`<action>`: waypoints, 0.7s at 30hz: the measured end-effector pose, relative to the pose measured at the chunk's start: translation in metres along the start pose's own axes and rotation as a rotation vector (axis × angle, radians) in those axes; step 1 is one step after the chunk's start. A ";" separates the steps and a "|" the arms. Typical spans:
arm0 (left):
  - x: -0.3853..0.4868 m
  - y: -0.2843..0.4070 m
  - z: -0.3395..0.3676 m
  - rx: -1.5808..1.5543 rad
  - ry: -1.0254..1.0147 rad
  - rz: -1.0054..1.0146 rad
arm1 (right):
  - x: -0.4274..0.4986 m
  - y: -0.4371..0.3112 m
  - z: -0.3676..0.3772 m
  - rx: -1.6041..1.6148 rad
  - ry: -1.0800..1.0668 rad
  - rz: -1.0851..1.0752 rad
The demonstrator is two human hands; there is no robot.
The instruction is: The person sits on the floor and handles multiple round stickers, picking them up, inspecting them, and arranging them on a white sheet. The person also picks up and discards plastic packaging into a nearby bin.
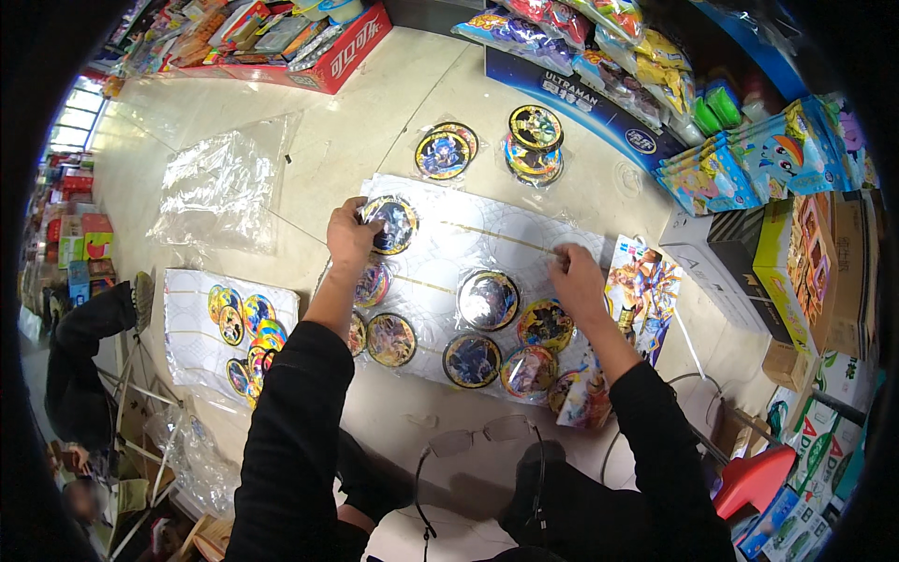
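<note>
A white card sheet point(484, 235) with gold lines and printed circles lies on the floor before me, under clear film. My left hand point(353, 233) grips the edge of a round picture disc point(395, 228) at the sheet's upper left, thumb on top. Bent fingers of my right hand point(579, 281) rest at the sheet's right side; whether they pinch anything is hidden. Between my arms lie several more discs, among them a glossy wrapped disc point(489, 301) and a dark disc point(472, 360). A colourful printed card point(639, 288) sticks out beyond my right hand.
Wrapped discs point(444, 153) and a disc stack point(535, 133) sit past the sheet. A second sheet point(186, 323) with discs lies left, below a clear plastic bag point(218, 186). Boxes point(744, 267) and snack packs point(744, 161) line the right. Another person's leg point(84, 351) shows left.
</note>
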State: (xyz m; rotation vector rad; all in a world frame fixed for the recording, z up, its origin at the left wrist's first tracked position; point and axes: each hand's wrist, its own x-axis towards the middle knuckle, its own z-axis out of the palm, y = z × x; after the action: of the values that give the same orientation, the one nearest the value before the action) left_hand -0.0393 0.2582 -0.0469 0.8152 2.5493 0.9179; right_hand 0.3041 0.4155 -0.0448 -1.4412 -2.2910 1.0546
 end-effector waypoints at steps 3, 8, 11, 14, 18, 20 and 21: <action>0.004 -0.012 -0.006 -0.179 -0.022 -0.019 | -0.024 -0.004 -0.015 -0.184 -0.098 -0.056; 0.004 -0.031 -0.011 -0.239 0.087 -0.035 | -0.036 -0.012 -0.045 -0.348 -0.203 -0.030; 0.009 -0.023 -0.018 -0.460 0.023 -0.093 | -0.040 0.009 -0.070 -0.388 -0.266 0.020; 0.012 0.026 -0.040 -0.750 -0.142 -0.326 | -0.050 0.025 -0.101 -0.441 -0.283 0.147; 0.055 0.061 -0.069 -0.826 -0.228 -0.286 | -0.066 0.034 -0.108 -0.458 -0.325 0.144; 0.082 0.078 -0.066 -0.880 -0.290 -0.248 | -0.077 0.041 -0.109 -0.475 -0.280 0.053; 0.083 0.088 -0.066 -0.923 -0.297 -0.242 | -0.081 0.042 -0.106 -0.475 -0.270 -0.007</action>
State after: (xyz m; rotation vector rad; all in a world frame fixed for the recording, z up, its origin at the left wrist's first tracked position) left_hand -0.0995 0.3320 0.0523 0.3077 1.6251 1.5413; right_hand 0.4295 0.4048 0.0154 -1.5213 -2.8857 0.7701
